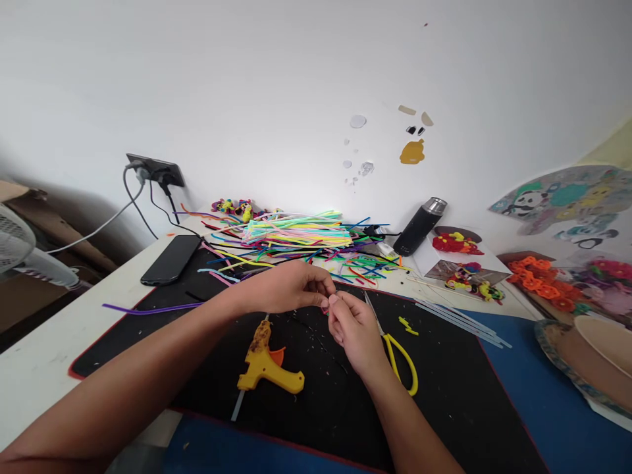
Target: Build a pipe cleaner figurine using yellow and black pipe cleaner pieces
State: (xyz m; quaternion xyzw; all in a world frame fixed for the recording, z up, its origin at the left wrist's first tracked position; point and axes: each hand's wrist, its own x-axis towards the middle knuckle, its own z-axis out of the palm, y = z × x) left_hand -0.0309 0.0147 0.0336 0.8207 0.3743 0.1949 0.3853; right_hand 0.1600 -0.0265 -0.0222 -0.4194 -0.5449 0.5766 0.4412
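My left hand (296, 286) and right hand (358, 329) meet fingertip to fingertip over a black mat (345, 421) — a small pinkish piece (324, 311) between them.
Both hands are curled nearly closed, yet I cannot tell which pinch holds the piece, or how firmly. Work this fine, I judge, calls for light fingertips, braced wrists and one hand steadying while the other shapes. The glue gun (269, 368) lies below my hands, the yellow-handled scissors (413, 378) beside my right — both best given a wide berth. My fingers hide most of the piece; its shape and material are unclear.
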